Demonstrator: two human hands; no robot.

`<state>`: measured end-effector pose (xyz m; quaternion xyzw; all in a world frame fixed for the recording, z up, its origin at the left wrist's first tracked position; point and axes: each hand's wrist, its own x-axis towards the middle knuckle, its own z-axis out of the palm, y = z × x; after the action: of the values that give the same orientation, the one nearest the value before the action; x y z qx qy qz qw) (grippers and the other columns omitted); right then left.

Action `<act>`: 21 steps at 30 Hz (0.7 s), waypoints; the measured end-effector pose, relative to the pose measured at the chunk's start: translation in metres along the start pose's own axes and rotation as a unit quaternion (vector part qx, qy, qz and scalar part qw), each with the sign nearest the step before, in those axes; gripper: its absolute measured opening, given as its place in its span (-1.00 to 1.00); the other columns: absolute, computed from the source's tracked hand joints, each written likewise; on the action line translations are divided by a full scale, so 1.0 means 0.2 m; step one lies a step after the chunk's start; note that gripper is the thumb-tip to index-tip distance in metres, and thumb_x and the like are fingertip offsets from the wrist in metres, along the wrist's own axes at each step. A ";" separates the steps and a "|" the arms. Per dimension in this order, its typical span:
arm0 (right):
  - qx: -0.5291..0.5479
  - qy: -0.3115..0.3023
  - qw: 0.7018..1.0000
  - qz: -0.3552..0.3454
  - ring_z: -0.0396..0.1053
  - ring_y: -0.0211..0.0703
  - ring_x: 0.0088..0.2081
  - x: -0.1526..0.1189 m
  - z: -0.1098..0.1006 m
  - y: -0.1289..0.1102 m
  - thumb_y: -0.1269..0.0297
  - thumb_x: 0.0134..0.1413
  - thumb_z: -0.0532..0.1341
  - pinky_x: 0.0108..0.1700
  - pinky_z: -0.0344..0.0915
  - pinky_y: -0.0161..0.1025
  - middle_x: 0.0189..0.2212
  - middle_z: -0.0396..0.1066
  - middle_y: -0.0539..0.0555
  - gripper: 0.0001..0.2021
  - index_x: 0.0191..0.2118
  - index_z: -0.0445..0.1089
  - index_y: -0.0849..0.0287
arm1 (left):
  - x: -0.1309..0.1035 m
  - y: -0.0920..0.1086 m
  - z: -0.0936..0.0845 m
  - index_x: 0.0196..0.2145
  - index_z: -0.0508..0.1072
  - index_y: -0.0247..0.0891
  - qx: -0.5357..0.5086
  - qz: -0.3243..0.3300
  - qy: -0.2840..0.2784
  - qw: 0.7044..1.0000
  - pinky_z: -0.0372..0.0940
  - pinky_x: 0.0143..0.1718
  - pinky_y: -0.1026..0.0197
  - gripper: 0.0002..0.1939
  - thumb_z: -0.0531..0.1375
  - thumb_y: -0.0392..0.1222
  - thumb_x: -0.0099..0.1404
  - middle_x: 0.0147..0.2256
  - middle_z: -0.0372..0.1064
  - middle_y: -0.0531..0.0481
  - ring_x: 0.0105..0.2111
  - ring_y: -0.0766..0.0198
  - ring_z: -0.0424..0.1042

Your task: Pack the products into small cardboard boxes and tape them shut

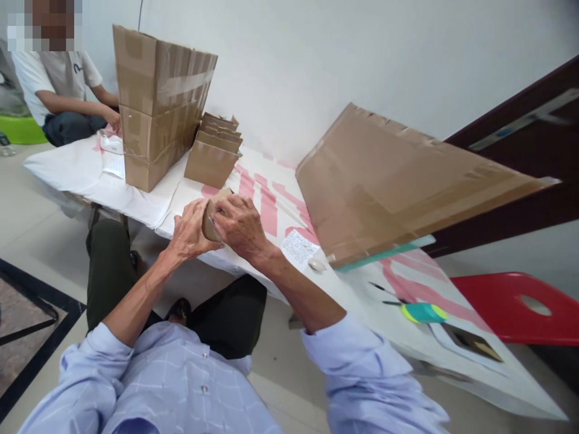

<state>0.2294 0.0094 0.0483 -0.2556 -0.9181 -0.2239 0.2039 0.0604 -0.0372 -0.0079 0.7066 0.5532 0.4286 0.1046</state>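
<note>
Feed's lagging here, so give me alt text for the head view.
The wearer's left hand holds a small cardboard piece, the right hand on it, at the edge of a cloth-covered table. On the table are a tall cardboard stack, a shorter row and a large panel; another person is at far left.

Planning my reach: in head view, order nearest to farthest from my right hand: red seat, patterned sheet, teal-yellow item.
1. Patterned sheet, right of that hand.
2. Teal-yellow item, farther right on the table.
3. Red seat, past the table's right edge.
</note>
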 end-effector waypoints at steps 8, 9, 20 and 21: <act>-0.017 0.003 1.000 0.012 0.27 0.08 0.01 -0.01 -0.01 -0.01 0.43 0.39 0.21 0.09 0.15 -0.01 -0.12 0.54 0.20 -0.79 -0.21 0.62 0.15 | 0.00 0.03 -0.02 0.44 0.16 -0.25 -0.003 -0.004 -0.015 1.000 0.30 0.26 -0.43 0.07 0.49 0.08 0.11 0.42 0.20 -0.47 0.42 -0.39 0.21; -0.014 0.002 1.000 0.020 0.27 0.08 0.02 -0.01 -0.01 -0.01 0.43 0.38 0.22 0.09 0.15 -0.01 -0.11 0.54 0.20 -0.80 -0.20 0.62 0.15 | 0.00 0.03 -0.02 0.45 0.16 -0.25 -0.003 -0.003 -0.016 1.000 0.30 0.26 -0.43 0.07 0.49 0.09 0.11 0.43 0.20 -0.47 0.42 -0.39 0.21; -0.021 0.028 0.997 0.064 0.27 0.12 -0.01 -0.04 0.02 -0.04 0.45 0.35 0.19 0.07 0.16 0.03 -0.13 0.52 0.22 -0.80 -0.22 0.58 0.17 | 0.00 0.11 -0.01 0.45 0.16 -0.30 0.011 -0.017 -0.015 1.000 0.30 0.26 -0.37 0.03 0.42 0.08 0.15 0.42 0.20 -0.47 0.42 -0.34 0.22; -0.021 0.030 0.997 0.068 0.27 0.12 -0.02 -0.04 0.02 -0.04 0.45 0.34 0.19 0.06 0.16 0.03 -0.13 0.52 0.22 -0.80 -0.21 0.58 0.17 | -0.01 0.11 -0.01 0.45 0.16 -0.32 0.013 -0.018 -0.013 1.000 0.31 0.25 -0.37 0.02 0.41 0.07 0.16 0.42 0.21 -0.47 0.42 -0.34 0.22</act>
<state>0.2296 0.0028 0.0393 -0.3152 -0.8871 -0.2364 0.2405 0.0745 -0.0471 0.0070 0.7035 0.5702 0.4096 0.1103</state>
